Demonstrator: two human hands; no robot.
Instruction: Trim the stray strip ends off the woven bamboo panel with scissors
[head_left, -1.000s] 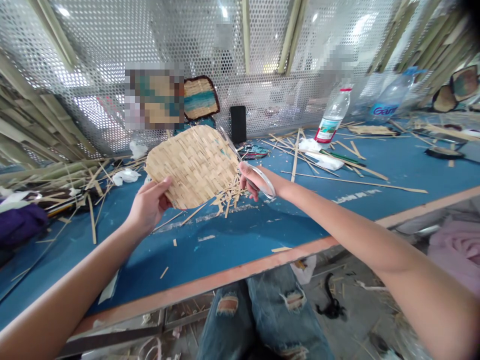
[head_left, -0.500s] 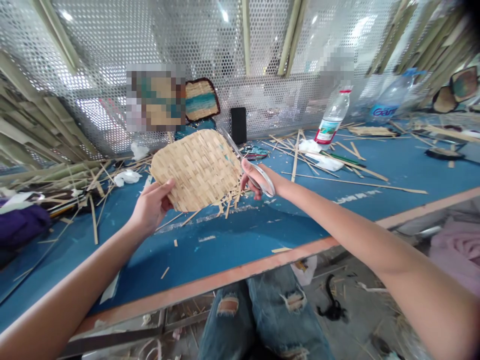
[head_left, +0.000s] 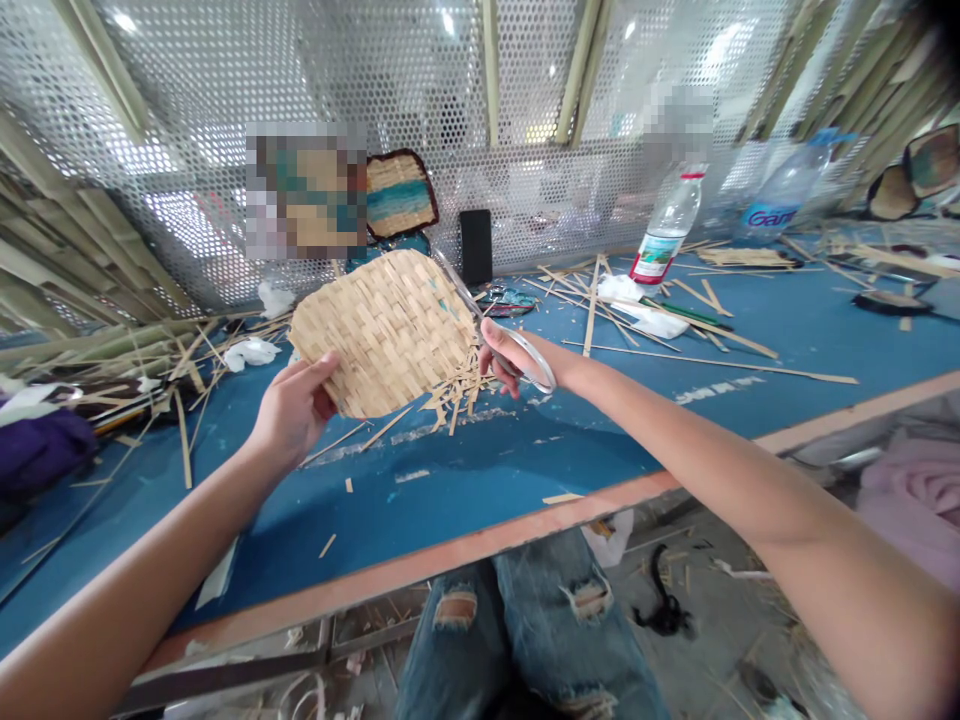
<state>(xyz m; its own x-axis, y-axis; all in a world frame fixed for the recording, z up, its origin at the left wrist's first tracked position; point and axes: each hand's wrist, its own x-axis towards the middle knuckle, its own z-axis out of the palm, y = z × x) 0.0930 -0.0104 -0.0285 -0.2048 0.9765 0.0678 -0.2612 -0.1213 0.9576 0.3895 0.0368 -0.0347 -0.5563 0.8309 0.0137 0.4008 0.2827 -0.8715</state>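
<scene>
A pale woven bamboo panel [head_left: 390,335] with rounded corners is raised above the blue table, tilted toward me. My left hand [head_left: 292,405] grips its lower left edge, thumb on the front face. In my right hand [head_left: 514,360] is a pair of scissors [head_left: 536,365], its pale handle loops around my fingers and its metal blades pointing up and left along the panel's right edge. How far the blades are apart I cannot make out. Short cut bamboo strips [head_left: 454,398] lie in a heap just below the panel's right side.
Behind stand a black phone [head_left: 475,247], a finished dark-edged woven panel [head_left: 401,195], a red-capped bottle [head_left: 667,230] and a large water bottle [head_left: 787,190]. Long strips [head_left: 720,370] are scattered at right. Bamboo stalks [head_left: 90,230] lean against the perforated metal screen [head_left: 217,60]. The table's edge [head_left: 450,555] runs before my knees.
The panel and my left hand have shifted slightly left and up. My right hand stays nearly in place with the scissors at the panel's right edge.
</scene>
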